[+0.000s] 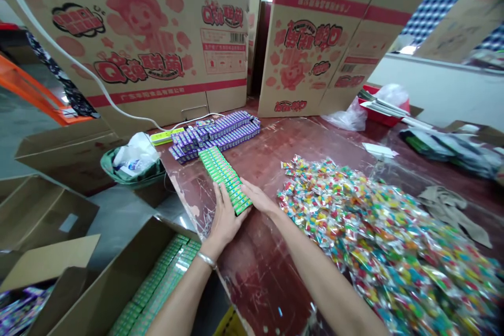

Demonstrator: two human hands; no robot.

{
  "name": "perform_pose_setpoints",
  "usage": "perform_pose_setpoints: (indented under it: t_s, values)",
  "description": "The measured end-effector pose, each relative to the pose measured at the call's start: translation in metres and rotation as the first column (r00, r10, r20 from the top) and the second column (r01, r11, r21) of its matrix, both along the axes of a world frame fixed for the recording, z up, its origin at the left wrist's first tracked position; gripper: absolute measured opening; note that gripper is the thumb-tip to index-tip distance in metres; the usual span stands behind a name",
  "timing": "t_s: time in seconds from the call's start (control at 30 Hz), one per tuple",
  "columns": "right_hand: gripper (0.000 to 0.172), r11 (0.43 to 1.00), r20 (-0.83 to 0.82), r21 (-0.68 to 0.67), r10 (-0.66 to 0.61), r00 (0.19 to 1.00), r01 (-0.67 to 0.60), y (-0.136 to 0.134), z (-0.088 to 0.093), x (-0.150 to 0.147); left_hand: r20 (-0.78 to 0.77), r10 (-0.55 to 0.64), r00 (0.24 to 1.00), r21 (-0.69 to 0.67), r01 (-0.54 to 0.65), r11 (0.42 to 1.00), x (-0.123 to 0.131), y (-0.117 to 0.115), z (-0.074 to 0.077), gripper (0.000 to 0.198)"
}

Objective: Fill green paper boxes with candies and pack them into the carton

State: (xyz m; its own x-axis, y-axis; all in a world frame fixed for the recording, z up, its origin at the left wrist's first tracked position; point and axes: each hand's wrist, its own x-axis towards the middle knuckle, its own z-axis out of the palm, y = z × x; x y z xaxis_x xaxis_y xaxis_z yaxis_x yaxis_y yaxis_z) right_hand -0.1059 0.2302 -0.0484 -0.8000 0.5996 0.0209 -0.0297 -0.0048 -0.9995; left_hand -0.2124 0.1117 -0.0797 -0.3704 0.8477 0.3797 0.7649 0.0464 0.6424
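A long row of small green packs point(224, 176) lies on the worn red table point(271, 268). My left hand point(225, 218) presses against the row's left side near its front end, fingers stretched along it. My right hand point(255, 197) presses the row's right side at the same end, fingers flat. Both hands squeeze the row between them. A bracelet circles my left wrist.
Rows of purple packs point(218, 134) lie behind the green row. A big heap of colourful wrapped sweets point(378, 241) fills the table's right. Printed cartons point(149, 37) stand at the back. A carton of green packs point(157, 286) sits below left, beside a green bin point(132, 168).
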Motion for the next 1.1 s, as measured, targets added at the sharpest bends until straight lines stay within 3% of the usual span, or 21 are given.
perform_pose_setpoints:
  t_s: [0.13, 0.3, 0.43, 0.57, 0.67, 0.77, 0.83, 0.93, 1.0, 1.1]
  values:
    - [0.072, 0.999, -0.044, -0.036, 0.019, 0.999, -0.021, -0.002, 0.005, -0.001, 0.008, -0.002, 1.0, -0.007, 0.002, 1.0, 0.0, 0.0, 0.002, 0.111]
    - [0.085, 0.995, 0.033, -0.011, -0.1, 0.994, 0.101, 0.006, 0.006, 0.001, -0.003, 0.001, 1.0, -0.008, -0.001, 1.0, 0.002, -0.002, 0.005, 0.114]
    - [0.085, 0.976, 0.018, 0.056, -0.212, 0.977, 0.21, 0.011, 0.032, 0.035, 0.01, -0.011, 1.0, -0.008, 0.011, 1.0, -0.001, -0.005, 0.01, 0.126]
    - [0.08, 0.936, 0.012, 0.161, -0.319, 0.948, 0.313, -0.004, 0.073, 0.125, -0.014, 0.018, 1.0, 0.005, -0.018, 1.0, -0.003, -0.021, 0.024, 0.13]
    - [0.052, 0.813, 0.099, 0.367, -0.517, 0.85, 0.452, -0.038, 0.1, 0.221, -0.074, 0.009, 0.997, 0.098, -0.002, 0.995, 0.018, -0.041, 0.044, 0.112]
    - [0.037, 0.638, 0.193, 0.484, -0.745, 0.638, 0.599, -0.09, 0.112, 0.314, -0.112, -0.207, 0.972, 0.145, 0.222, 0.964, 0.07, -0.06, 0.061, 0.089]
    - [0.034, 0.53, 0.253, 0.539, -0.843, 0.475, 0.655, -0.131, 0.106, 0.36, -0.125, -0.446, 0.886, 0.091, 0.458, 0.884, 0.116, -0.073, 0.066, 0.08]
    - [0.033, 0.481, 0.361, 0.593, -0.876, 0.321, 0.645, -0.19, 0.083, 0.396, -0.155, -0.758, 0.634, -0.019, 0.765, 0.644, 0.184, -0.091, 0.06, 0.076]
    - [0.031, 0.506, 0.421, 0.632, -0.86, 0.289, 0.587, -0.223, 0.064, 0.402, -0.174, -0.853, 0.492, -0.079, 0.857, 0.51, 0.22, -0.097, 0.051, 0.078]
    - [0.031, 0.461, 0.429, 0.753, -0.885, 0.18, 0.469, -0.255, 0.043, 0.399, -0.202, -0.891, 0.407, -0.141, 0.888, 0.437, 0.255, -0.1, 0.037, 0.084]
